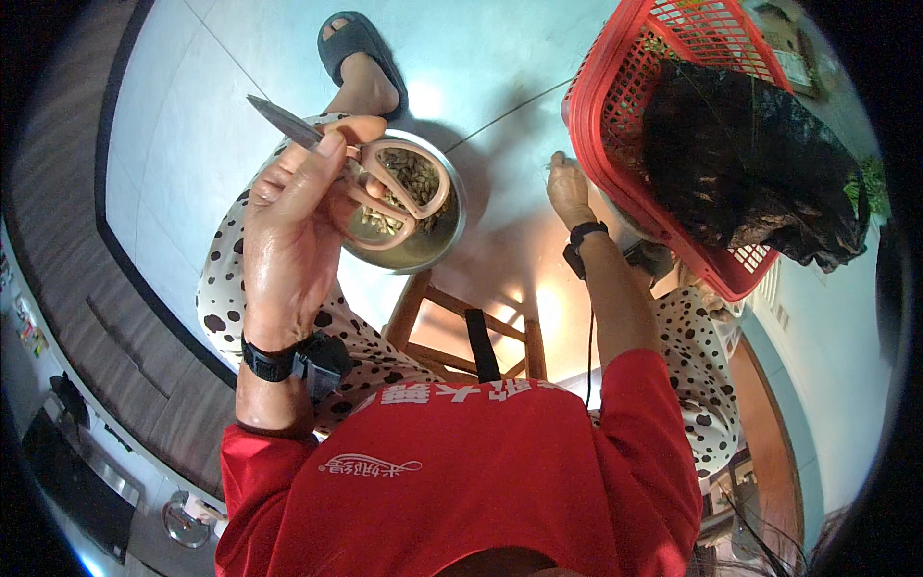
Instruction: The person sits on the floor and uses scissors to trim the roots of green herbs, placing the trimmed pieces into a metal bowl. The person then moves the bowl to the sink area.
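Note:
My left hand (pixel 296 195) grips a pair of scissors with pink plastic handles (pixel 409 180). Their dark pointed blades (pixel 283 121) stick out past my thumb to the upper left, and the handle loops hang over a metal bowl (pixel 441 249). Small dark pieces (pixel 414 173) and paler bits (pixel 382 220) lie in that bowl, partly hidden by the handles and hand. My right hand (pixel 567 189) is low beside a red plastic basket (pixel 602 137), its fingers bunched together. Whether anything small sits in those fingertips cannot be made out.
A black plastic bag (pixel 750 159) drapes over the basket, with green leaves (pixel 869 186) beyond it. A wooden stool frame (pixel 533 339) stands between my legs. My slippered foot (pixel 364 79) rests on the tiled floor (pixel 490 65). A dark cable (pixel 590 353) hangs near my right arm.

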